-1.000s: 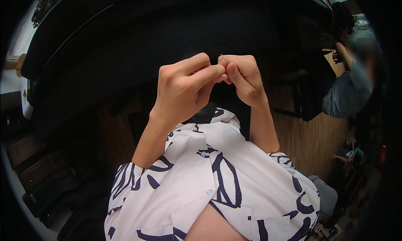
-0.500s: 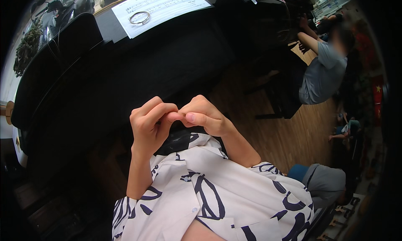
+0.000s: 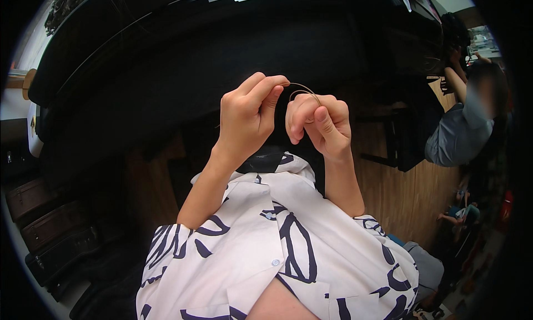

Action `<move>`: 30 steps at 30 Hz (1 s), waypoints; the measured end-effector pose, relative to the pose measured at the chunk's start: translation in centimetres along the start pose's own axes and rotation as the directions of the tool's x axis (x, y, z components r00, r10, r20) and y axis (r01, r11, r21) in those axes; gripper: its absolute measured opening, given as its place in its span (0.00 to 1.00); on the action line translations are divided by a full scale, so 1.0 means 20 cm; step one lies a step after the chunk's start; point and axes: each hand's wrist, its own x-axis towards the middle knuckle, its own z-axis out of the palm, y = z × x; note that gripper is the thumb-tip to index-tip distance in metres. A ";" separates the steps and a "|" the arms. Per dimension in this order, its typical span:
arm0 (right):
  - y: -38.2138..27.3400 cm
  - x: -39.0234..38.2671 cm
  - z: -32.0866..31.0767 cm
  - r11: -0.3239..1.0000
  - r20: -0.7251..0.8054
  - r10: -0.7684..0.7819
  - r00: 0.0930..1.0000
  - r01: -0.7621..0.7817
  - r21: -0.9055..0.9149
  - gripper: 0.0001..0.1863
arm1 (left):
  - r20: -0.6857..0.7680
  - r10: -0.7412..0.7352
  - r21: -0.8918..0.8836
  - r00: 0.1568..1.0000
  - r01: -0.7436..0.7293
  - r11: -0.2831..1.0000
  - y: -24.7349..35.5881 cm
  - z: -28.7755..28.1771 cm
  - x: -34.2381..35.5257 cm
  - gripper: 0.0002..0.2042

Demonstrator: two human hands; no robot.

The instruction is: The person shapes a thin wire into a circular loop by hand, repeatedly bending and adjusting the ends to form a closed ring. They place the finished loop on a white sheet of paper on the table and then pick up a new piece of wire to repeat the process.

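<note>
Pinching thin wire (image 3: 302, 89): left hand (image 3: 247, 117), right hand (image 3: 319, 123); hands now slightly apart, previously touching.

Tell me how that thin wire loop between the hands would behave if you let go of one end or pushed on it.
The thin wire arcs smoothly from the left hand to the right hand, so it probably springs back rather than flopping. It looks hair-thin, so likely very light and easily kinked. Pinched by fingertips only, it may slip free.
</note>
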 end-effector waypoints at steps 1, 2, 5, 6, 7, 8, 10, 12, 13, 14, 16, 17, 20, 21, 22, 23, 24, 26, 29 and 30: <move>0.01 0.00 0.01 1.000 -0.026 -0.014 1.000 0.014 -0.001 0.26 | -0.010 -0.017 0.025 1.000 0.017 1.000 0.00 0.01 -0.01 0.04; 0.01 0.01 -0.01 1.000 0.013 -0.026 1.000 0.026 -0.003 0.26 | 0.020 -0.038 0.046 0.999 0.038 0.998 -0.01 0.01 -0.02 0.05; 0.01 0.04 0.02 0.989 -0.061 -0.105 0.993 0.098 -0.115 0.25 | 0.030 -0.022 0.042 0.999 0.021 0.999 0.00 0.04 -0.03 0.06; 0.02 0.04 0.00 0.986 -0.042 -0.111 0.993 0.105 -0.126 0.24 | 0.090 -0.051 0.087 0.995 0.043 0.995 0.01 0.03 -0.04 0.06; 0.03 0.04 0.00 0.978 -0.057 -0.125 0.991 0.113 -0.176 0.24 | 0.115 -0.046 0.108 0.992 0.033 0.994 0.01 0.03 -0.05 0.05; 0.03 0.04 0.00 0.967 -0.071 -0.138 0.988 0.119 -0.225 0.24 | 0.140 -0.043 0.128 0.989 0.025 0.991 0.01 0.03 -0.07 0.05; 0.03 0.06 0.00 0.951 -0.078 -0.162 0.984 0.135 -0.277 0.24 | 0.135 0.010 0.110 0.991 -0.025 0.994 0.00 0.04 -0.08 0.03; 0.04 0.08 -0.01 0.943 -0.065 -0.184 0.981 0.157 -0.293 0.24 | 0.135 -0.001 0.120 0.991 -0.015 0.993 0.03 0.05 -0.08 0.03; 0.04 0.08 0.00 0.937 -0.080 -0.184 0.980 0.150 -0.315 0.24 | 0.134 -0.007 0.127 0.991 -0.010 0.992 0.04 0.05 -0.08 0.03; 0.04 0.07 0.00 0.930 -0.096 -0.186 0.978 0.144 -0.337 0.24 | 0.159 -0.012 0.143 0.987 -0.011 0.990 0.05 0.04 -0.07 0.03; 0.03 0.08 0.01 0.921 -0.130 -0.202 0.971 0.143 -0.363 0.22 | 0.209 -0.026 0.178 0.978 -0.012 0.984 0.07 0.03 -0.07 0.03; 0.03 0.08 0.02 0.917 -0.148 -0.215 0.965 0.147 -0.370 0.21 | 0.240 -0.028 0.208 0.970 -0.023 0.978 0.08 0.02 -0.07 0.03; 0.02 0.09 0.00 0.842 -0.148 -0.249 0.957 0.139 -0.522 0.18 | 0.306 -0.017 0.263 0.952 -0.068 0.963 0.10 -0.01 -0.08 0.03; 0.02 0.09 -0.01 0.799 -0.139 -0.257 0.956 0.129 -0.588 0.17 | 0.310 0.004 0.257 0.951 -0.087 0.962 0.09 -0.02 -0.08 0.03; 0.03 0.10 -0.01 0.754 -0.146 -0.285 0.947 0.127 -0.644 0.14 | 0.314 0.024 0.251 0.949 -0.107 0.962 0.09 -0.03 -0.09 0.03; 0.02 0.09 -0.02 0.708 -0.122 -0.256 0.959 0.100 -0.699 0.14 | 0.312 0.035 0.267 0.950 -0.123 0.956 0.09 -0.05 -0.08 0.03; 0.02 0.07 -0.04 0.657 -0.099 -0.224 0.969 0.075 -0.750 0.13 | 0.309 0.047 0.282 0.950 -0.139 0.949 0.10 -0.08 -0.07 0.03; 0.01 0.06 -0.02 0.572 -0.075 -0.199 0.977 0.054 -0.819 0.09 | 0.289 0.090 0.319 0.953 -0.185 0.929 0.12 -0.12 -0.06 0.04; -0.05 0.03 -0.03 0.628 0.022 0.047 0.999 -0.012 -0.778 0.06 | 0.225 0.214 0.258 0.950 -0.270 0.927 0.10 -0.15 -0.03 0.03; -0.04 0.03 -0.02 0.697 0.017 0.049 0.999 -0.022 -0.717 0.09 | 0.208 0.247 0.242 0.946 -0.295 0.925 0.09 -0.16 -0.03 0.04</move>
